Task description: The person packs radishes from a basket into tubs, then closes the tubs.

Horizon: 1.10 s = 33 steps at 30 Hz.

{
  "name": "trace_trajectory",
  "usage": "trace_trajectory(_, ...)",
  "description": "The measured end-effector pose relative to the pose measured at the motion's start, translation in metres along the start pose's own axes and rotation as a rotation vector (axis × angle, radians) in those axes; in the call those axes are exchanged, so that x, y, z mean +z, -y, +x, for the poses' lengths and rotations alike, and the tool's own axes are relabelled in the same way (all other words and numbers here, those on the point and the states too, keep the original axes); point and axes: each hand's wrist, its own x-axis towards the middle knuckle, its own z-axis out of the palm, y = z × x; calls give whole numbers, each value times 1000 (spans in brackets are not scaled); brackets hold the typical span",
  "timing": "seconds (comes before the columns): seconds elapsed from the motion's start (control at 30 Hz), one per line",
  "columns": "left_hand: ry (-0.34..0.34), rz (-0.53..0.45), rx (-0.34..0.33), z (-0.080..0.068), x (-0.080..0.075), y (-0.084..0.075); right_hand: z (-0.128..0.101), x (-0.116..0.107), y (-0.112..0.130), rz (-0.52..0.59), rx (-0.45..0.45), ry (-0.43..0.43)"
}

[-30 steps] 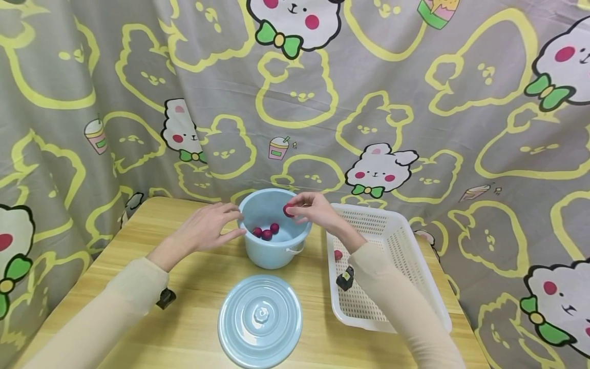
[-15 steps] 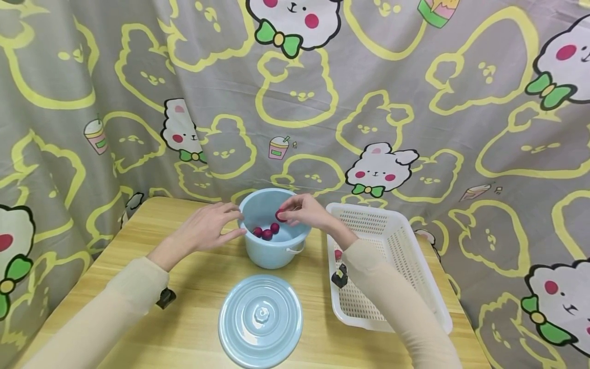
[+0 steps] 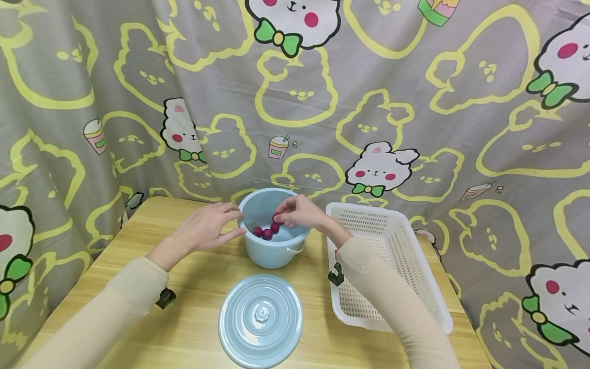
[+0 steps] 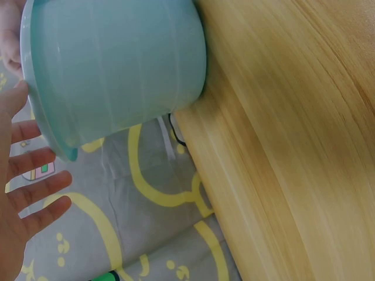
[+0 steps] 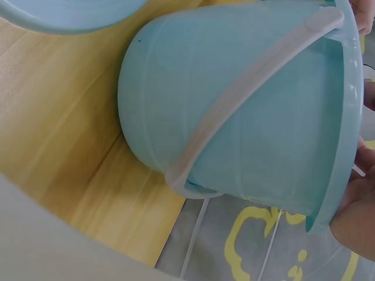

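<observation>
A light blue bucket (image 3: 272,251) stands on the wooden table (image 3: 193,287), with dark red round fruits (image 3: 266,233) lying inside. My right hand (image 3: 295,212) reaches over the bucket's opening and pinches one red fruit (image 3: 276,217) at its fingertips, just above the others. My left hand (image 3: 209,225) rests open against the bucket's left rim, fingers spread, thumb touching the wall. In the left wrist view the bucket (image 4: 117,70) fills the top, with spread fingers (image 4: 35,193) beside its rim. In the right wrist view the bucket (image 5: 234,117) and its white handle (image 5: 252,88) are seen from outside.
The bucket's round blue lid (image 3: 260,320) lies flat at the table's front. A white slotted basket (image 3: 396,261) stands to the right, partly hidden by my right forearm. A cartoon-print curtain (image 3: 369,102) hangs close behind the table.
My right hand has moved left and down with the red fruit, from above the bucket's right rim into its opening. The left hand has stayed on the rim.
</observation>
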Motion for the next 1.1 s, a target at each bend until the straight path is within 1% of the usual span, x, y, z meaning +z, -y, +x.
trace_trajectory(0.27, -5, 7, 2, -1, 0, 0, -1, 1, 3, -18, -2, 23)
trace_trajectory(0.4, -2, 9, 0, -1, 1, 0, -4, 0, 4, -1, -9, 19)
trace_trajectory(0.67, 1, 6, -4, -1, 1, 0, -3, 0, -1, 31, -28, 3)
trace_trajectory(0.93, -4, 6, -2, -1, 1, 0, -6, -2, -3, 69, -84, -2)
trace_trajectory(1.1, -10, 10, 1, -1, 1, 0, -10, -4, -4, 91, -98, -5)
